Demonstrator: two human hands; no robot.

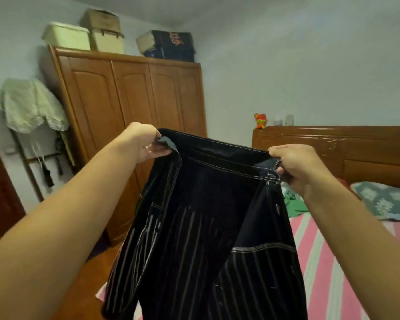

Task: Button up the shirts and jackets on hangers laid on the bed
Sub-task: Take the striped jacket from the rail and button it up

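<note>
Item: dark striped jacket (208, 227), held aloft beside the bed (321, 262). Our left hand (146, 142) and right hand (298, 167) pinch its top edge, fingers (158, 152) curled on cloth. Garment hangs straight down below both hands, long axis vertical; neither hand nearer.

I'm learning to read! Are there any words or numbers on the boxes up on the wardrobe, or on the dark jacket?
Dark box on the wardrobe: an orange mark, too blurred to read.
Pale boxes: no text shows.
Dark jacket, held up by left hand and right hand: no text shows.
</note>
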